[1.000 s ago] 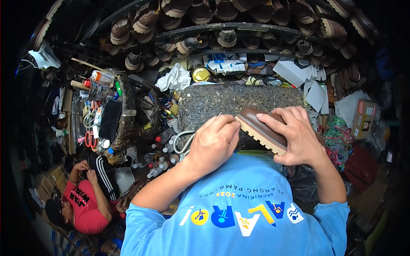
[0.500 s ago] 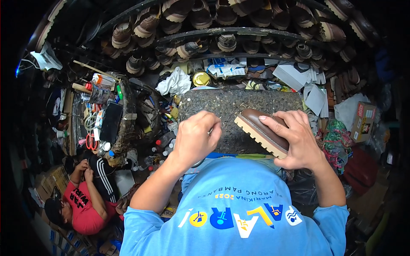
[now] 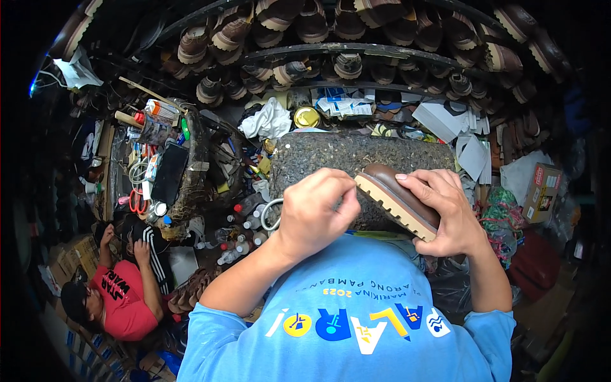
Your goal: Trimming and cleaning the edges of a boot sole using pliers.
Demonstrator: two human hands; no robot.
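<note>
My right hand [image 3: 449, 207] grips a brown leather shoe [image 3: 401, 184] with a thick, notched tan sole. The shoe is tilted, its rounded toe toward my left hand and its sole edge facing me. The fingers lie over the upper and the thumb is low by the sole. My left hand [image 3: 320, 207] is closed, knuckles up, right at the toe end of the sole. What its fingers pinch, if anything, is hidden. A pale curved loop [image 3: 268, 215] shows beside my left wrist. Both hands are over the near part of a dark, rough-topped work block [image 3: 356, 149].
Racks of brown shoes [image 3: 280, 71] span the far side. A yellow-lidded can [image 3: 306, 118] and paper sheets [image 3: 439, 118] lie beyond the block. At left is a cluttered stand with red-handled scissors [image 3: 137, 200] and several bottles [image 3: 245, 232]. A person in red [image 3: 124, 299] sits lower left.
My left hand has moved right, up to the shoe's toe. The shoe and right hand have shifted slightly right in the picture. The seated person's hands have come apart.
</note>
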